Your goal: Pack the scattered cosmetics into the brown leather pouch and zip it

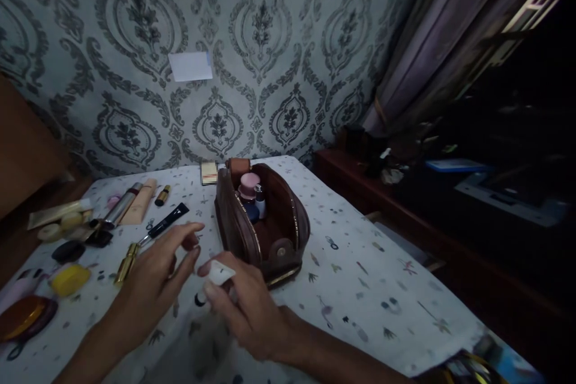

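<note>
A small white tube (220,273) with a dark end is held in my right hand (247,306), between thumb and fingers, just in front of the bag. My left hand (155,276) hovers to its left, thumb and index finger apart, with nothing between them. The brown bag (238,234) stands unzipped and open; inside it are a pink-lidded jar (249,183), a small bottle with a dark top (260,201) and a dark blue item (251,211). Close to my left hand lie a gold bottle (127,263) and a black tube (168,220).
Several cosmetics lie at the left, including a yellow round item (71,279), an amber-lidded jar (22,317) and a beige tube (139,201). A small card (209,173) is behind the bag. Dark furniture (360,177) stands at the right, beyond the patterned cloth (351,264).
</note>
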### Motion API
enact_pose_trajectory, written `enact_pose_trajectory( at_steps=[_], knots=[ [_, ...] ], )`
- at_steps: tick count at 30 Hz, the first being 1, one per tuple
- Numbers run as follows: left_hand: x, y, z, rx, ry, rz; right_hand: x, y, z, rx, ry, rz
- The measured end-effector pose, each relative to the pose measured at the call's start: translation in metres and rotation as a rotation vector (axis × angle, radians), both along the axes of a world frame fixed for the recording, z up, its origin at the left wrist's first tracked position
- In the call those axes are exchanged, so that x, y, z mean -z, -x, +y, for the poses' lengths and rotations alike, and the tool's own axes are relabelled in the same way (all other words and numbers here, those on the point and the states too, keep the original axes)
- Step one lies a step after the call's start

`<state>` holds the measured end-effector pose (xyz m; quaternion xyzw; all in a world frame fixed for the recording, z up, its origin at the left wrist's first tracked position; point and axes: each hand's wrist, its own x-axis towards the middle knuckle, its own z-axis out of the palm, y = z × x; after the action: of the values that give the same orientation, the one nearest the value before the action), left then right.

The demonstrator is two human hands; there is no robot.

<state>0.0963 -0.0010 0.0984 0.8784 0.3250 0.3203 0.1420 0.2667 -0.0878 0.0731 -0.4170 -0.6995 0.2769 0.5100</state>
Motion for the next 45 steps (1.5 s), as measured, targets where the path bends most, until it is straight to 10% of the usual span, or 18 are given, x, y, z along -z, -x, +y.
enact_pose_trajectory(
  at_steps=[10, 19, 32, 45],
  knots=[
    [0.011, -0.063, 0.01, 0.144, -0.59, 0.358, -0.033, -0.073, 0.0, 0.457, -0.2, 0.295],
    [0.021, -0.052, 0.011, 0.062, -0.706, 0.283, -0.037, -0.111, 0.041, 0.382, -0.121, -0.063],
    [0.034, -0.059, 0.011, 0.017, -0.684, 0.151, -0.055, -0.096, 0.078, 0.307, -0.249, -0.153],
    [0.031, -0.063, 0.008, 0.024, -0.711, 0.197, -0.038, -0.091, 0.113, 0.324, -0.238, -0.398]
  ],
)
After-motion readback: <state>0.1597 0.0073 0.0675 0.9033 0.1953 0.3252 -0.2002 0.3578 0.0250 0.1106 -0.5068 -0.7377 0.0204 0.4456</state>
